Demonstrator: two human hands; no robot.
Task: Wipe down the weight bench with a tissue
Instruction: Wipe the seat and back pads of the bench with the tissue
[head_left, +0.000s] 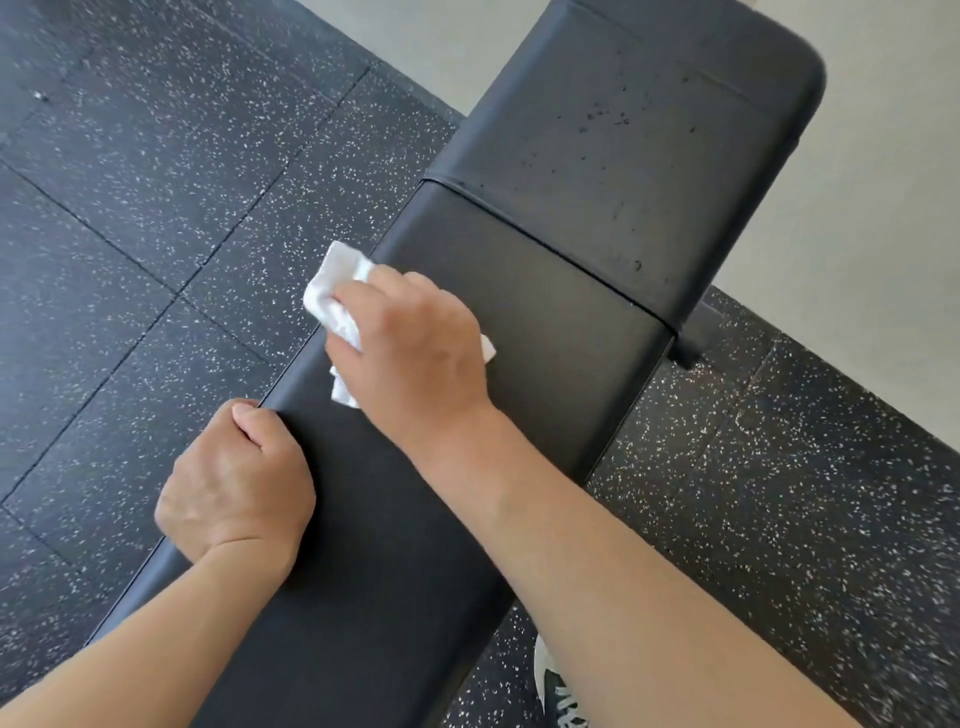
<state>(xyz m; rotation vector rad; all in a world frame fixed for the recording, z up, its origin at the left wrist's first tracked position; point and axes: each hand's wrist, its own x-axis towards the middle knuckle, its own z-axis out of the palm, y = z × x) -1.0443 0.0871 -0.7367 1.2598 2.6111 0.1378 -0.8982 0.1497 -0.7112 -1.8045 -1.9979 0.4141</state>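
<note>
The weight bench (545, 322) runs diagonally from the lower left of the frame to the upper right, a long black pad nearest the camera and a shorter pad beyond a seam. The right hand (415, 353), reaching across from the lower right, is curled over a crumpled white tissue (332, 296) and presses it on the long pad at its left edge, just left of the frame's centre; part of the tissue pokes out past the fingers toward the upper left. The left hand (236, 483), at lower left, has its fingers wrapped over the bench's left edge with the thumb lying on top, apparently steadying it. The long pad looks evenly matte with no visible marks, so it seems largely wiped, though that is a judgement. The far pad (634, 135) at upper right carries scattered dark specks and droplets, which suggests it has not yet been cleaned. Roughly half of the job appears left: the far pad, and perhaps the bench's sides. The speckled rubber floor (156, 208) surrounds the bench, and a shoe (558, 691) shows at the bottom edge.
</note>
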